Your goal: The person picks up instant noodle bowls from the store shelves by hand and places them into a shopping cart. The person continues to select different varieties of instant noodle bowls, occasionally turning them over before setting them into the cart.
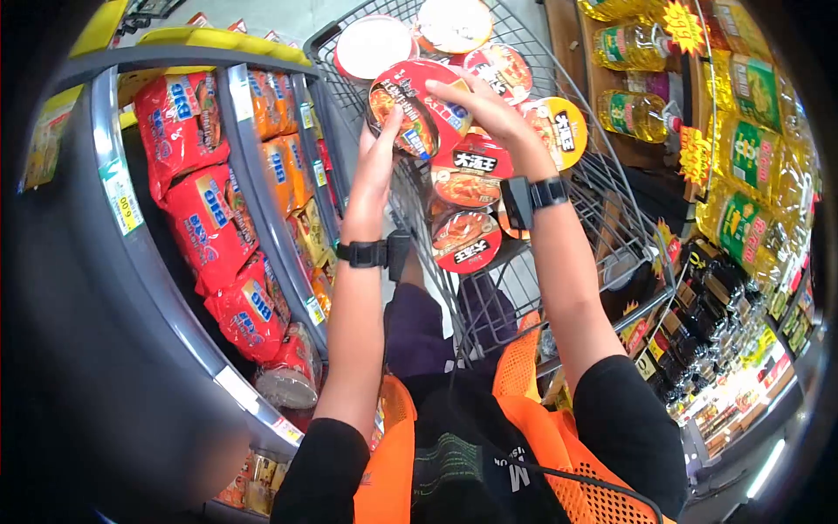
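Observation:
A red instant noodle bowl is held between my two hands above the shopping cart, its printed lid facing me. My left hand presses against its lower left side, thumb on the lid. On the opposite side my right hand grips the upper right edge, fingertips reaching over the lid. Below lie more noodle bowls: a red one, a red one beneath my wrist and a yellow-rimmed one. At the cart's far end are white-topped bowls.
Shelves on the left hold red noodle packs and orange packs. Along the right stand cooking oil bottles and dark bottles. A blurred dark shape fills the lower left.

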Demonstrator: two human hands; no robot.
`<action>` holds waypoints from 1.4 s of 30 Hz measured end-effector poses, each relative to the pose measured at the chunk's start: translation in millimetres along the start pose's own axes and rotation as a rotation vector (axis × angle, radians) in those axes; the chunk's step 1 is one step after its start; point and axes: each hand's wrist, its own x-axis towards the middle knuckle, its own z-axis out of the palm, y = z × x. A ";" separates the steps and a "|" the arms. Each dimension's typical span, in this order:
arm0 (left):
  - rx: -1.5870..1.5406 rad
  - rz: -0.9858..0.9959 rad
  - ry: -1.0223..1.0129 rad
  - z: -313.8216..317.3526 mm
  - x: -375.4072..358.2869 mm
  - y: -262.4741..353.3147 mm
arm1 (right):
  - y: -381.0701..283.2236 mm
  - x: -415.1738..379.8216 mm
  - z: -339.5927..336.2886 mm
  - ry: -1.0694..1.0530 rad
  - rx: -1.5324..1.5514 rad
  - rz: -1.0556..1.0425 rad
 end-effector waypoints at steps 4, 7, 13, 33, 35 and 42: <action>0.121 0.063 -0.144 20.7 -3.7 11.3 | -23.2 -30.7 -25.6 0.183 0.103 -0.123; 0.214 0.139 -0.123 29.1 2.8 -6.5 | -35.2 -11.5 -54.7 0.513 -0.493 -0.482; 0.131 0.120 -0.181 22.0 -25.1 -28.9 | -53.5 46.8 -45.2 0.641 -1.440 -0.834; -0.061 0.246 -0.104 7.1 -167.4 2.4 | -38.0 14.3 -47.5 0.549 -1.225 -1.034; -0.025 0.279 -0.113 0.0 -192.0 7.4 | -45.0 0.6 -39.5 0.566 -1.120 -1.009; -0.077 0.332 0.141 -33.2 -363.0 -2.6 | -91.8 -60.2 37.2 0.304 -0.370 -0.764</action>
